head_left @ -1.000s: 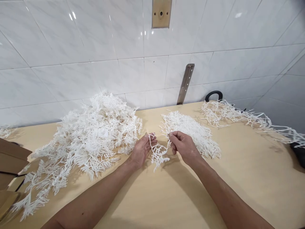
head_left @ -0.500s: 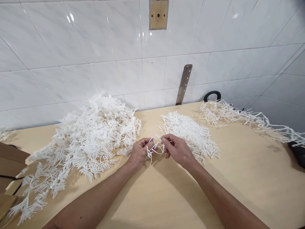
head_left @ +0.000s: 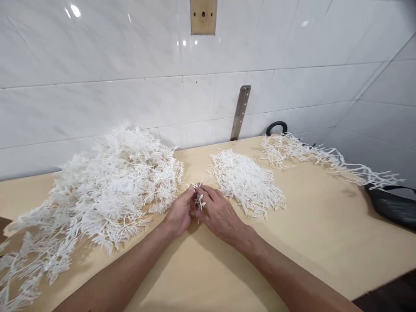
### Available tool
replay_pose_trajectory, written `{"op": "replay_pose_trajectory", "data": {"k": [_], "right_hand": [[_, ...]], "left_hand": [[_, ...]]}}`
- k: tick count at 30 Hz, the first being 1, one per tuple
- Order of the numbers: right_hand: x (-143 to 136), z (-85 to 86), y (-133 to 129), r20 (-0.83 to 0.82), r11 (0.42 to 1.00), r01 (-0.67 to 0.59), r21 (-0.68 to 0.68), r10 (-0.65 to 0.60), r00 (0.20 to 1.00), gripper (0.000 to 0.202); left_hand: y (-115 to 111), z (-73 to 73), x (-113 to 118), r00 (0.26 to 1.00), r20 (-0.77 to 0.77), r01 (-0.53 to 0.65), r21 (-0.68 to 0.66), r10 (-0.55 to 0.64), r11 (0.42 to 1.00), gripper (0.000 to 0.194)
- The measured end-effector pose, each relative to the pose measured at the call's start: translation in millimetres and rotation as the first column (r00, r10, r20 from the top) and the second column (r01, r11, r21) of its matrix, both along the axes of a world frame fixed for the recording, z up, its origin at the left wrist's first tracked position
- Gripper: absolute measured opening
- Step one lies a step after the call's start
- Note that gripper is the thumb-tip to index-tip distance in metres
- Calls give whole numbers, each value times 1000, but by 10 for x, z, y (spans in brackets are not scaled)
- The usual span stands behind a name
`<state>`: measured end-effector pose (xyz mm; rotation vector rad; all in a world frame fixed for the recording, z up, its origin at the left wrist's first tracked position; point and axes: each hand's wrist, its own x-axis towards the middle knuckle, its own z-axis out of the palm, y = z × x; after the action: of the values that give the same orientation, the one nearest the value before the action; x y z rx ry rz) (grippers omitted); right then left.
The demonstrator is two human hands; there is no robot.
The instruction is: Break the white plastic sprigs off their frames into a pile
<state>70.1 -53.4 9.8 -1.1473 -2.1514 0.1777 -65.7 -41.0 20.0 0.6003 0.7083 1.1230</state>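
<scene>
Small white branching plastic stems [head_left: 200, 201] are held between my two hands, just above the table. My left hand [head_left: 180, 213] is closed around them from the left, its fingers partly hidden. From the right, my right hand [head_left: 219, 212] curls over the same stems, fingertips touching or nearly touching the left hand. To the left lies a large heap of white feathery plastic sprigs [head_left: 120, 186]. A smaller pile of short white pieces [head_left: 247, 180] sits just beyond my right hand.
Bare white stems [head_left: 312, 151] are strewn along the table's back right, beside a black ring-shaped handle [head_left: 277, 127]. A black object [head_left: 391, 208] stands at the right edge. A metal bracket [head_left: 240, 113] is on the tiled wall behind the light wooden table [head_left: 325, 242].
My hands have come together, and the right hand now wraps over the stems that were spread between the fingertips. The view has swung slightly to the right.
</scene>
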Motion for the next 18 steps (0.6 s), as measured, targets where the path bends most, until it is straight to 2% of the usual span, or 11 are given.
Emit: {"op": "replay_pose_trajectory", "data": {"k": [4,5,7,8,10,12,14,15,16,17,18], "right_hand": [[136,63,83,-174,999,35,28,-29,984,25],[177,97,92,-220,999,44,-16,-47,974,22],[252,178,85,-305,980,41,-196,-101,947,26],[281,221,68,-343,949,-1,-316,-113,933,30],[313,296,19,-417,834,-176,-523,-71,906,37],[321,339,-14,-484,691,-369,-622,30,874,39],[348,348,14,-541,588,-486,-647,95,836,40],[391,346,60,-575,575,-509,-640,81,814,40],[463,345,125,-620,594,-514,-619,32,784,40],[569,349,202,-681,641,-505,-578,-38,732,41],[708,362,282,-758,736,-436,-518,-159,633,42]], "left_hand": [[7,24,-10,999,10,41,41,-42,998,21],[20,27,-21,999,-13,39,47,-39,998,23],[56,38,-53,997,-73,15,17,-14,1000,31],[77,47,-74,995,-102,-11,-9,10,1000,35],[116,69,-120,987,-143,-73,-25,69,997,40],[146,91,-161,987,-133,-93,-16,90,996,42],[163,99,-184,993,-98,-61,-25,59,998,43],[167,96,-188,994,-95,-50,-27,47,998,43],[170,88,-187,994,-99,-41,-26,39,999,43],[172,76,-183,993,-110,-38,-17,36,999,42],[173,63,-177,992,-121,-35,-5,34,999,41]]}}
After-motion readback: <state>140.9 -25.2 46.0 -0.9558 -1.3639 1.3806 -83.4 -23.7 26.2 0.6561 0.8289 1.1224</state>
